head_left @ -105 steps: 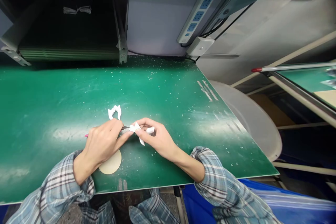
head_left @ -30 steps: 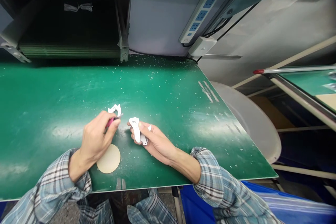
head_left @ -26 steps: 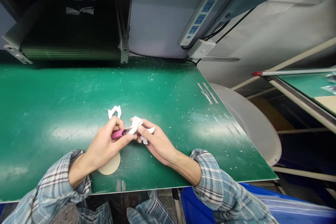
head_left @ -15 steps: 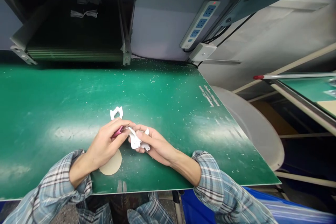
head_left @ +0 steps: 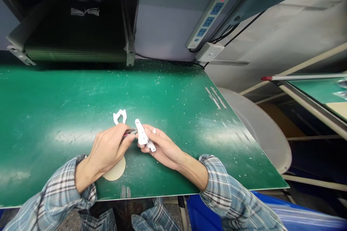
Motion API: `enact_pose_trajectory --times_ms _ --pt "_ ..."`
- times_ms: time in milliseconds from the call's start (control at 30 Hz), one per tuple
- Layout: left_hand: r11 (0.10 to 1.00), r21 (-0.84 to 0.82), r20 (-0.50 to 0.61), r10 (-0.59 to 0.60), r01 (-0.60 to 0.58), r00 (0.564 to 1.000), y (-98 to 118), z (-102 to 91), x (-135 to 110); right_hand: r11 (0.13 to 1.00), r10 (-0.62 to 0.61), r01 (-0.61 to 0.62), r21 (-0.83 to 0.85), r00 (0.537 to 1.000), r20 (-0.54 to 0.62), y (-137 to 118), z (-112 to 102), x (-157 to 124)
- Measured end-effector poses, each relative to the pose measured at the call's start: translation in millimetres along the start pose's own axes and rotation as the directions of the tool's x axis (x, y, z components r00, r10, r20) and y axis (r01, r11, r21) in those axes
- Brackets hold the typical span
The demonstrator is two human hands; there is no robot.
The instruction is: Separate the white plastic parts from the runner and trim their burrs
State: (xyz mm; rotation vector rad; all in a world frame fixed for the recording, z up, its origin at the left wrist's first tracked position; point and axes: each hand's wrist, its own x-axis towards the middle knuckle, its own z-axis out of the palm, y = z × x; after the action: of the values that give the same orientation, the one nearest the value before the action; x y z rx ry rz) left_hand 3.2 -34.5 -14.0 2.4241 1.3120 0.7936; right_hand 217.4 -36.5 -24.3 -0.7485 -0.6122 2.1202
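Observation:
My left hand [head_left: 110, 148] is closed around a small pink-handled tool with a metal tip [head_left: 131, 132]; most of its handle is hidden by the fingers. The tip points right, close to a white plastic part [head_left: 141, 132] that my right hand [head_left: 165, 148] grips between thumb and fingers. This part is long and narrow, with small holes, and stands tilted upward. More white plastic [head_left: 151, 146] shows below it in the same hand; I cannot tell whether it is a separate piece. Another white part [head_left: 119, 116], with a forked, open shape, lies just beyond my left hand.
A beige disc [head_left: 115, 170] lies partly under my left wrist on the green table [head_left: 176, 97], which is sprinkled with white specks. At the back left a conveyor belt [head_left: 76, 55] carries white pieces [head_left: 85, 11]. A power strip [head_left: 207, 23] hangs on the wall.
The white part in my right hand has turned so its long end points up. My left hand has rolled over, and the tool's metal tip shows more. The view shifts slightly.

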Motion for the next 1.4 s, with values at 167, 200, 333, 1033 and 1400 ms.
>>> enact_pose_trajectory --times_ms 167,200,333,1033,1400 --pt "0.998 0.059 0.059 0.004 -0.007 0.998 1 1.1 0 1.0 0.007 -0.007 0.004 1.0 -0.024 0 1 0" --pt "0.998 0.07 0.066 -0.001 -0.004 0.998 2 1.1 0 1.0 0.006 -0.006 0.008 1.0 -0.027 0 1 0" --pt "0.994 0.108 0.062 0.005 -0.012 0.998 3 0.5 0 1.0 -0.003 0.003 0.012 1.0 -0.026 0 3 0" --pt "0.962 -0.234 0.336 -0.058 0.143 0.94 5 -11.6 7 0.982 -0.069 0.07 -0.173 0.998 0.011 -6 -2 -1" --pt "0.918 0.163 -0.005 -0.366 0.362 0.931 -43 -10.1 17 0.997 -0.068 0.067 -0.022 0.998 -0.019 -13 -2 0"
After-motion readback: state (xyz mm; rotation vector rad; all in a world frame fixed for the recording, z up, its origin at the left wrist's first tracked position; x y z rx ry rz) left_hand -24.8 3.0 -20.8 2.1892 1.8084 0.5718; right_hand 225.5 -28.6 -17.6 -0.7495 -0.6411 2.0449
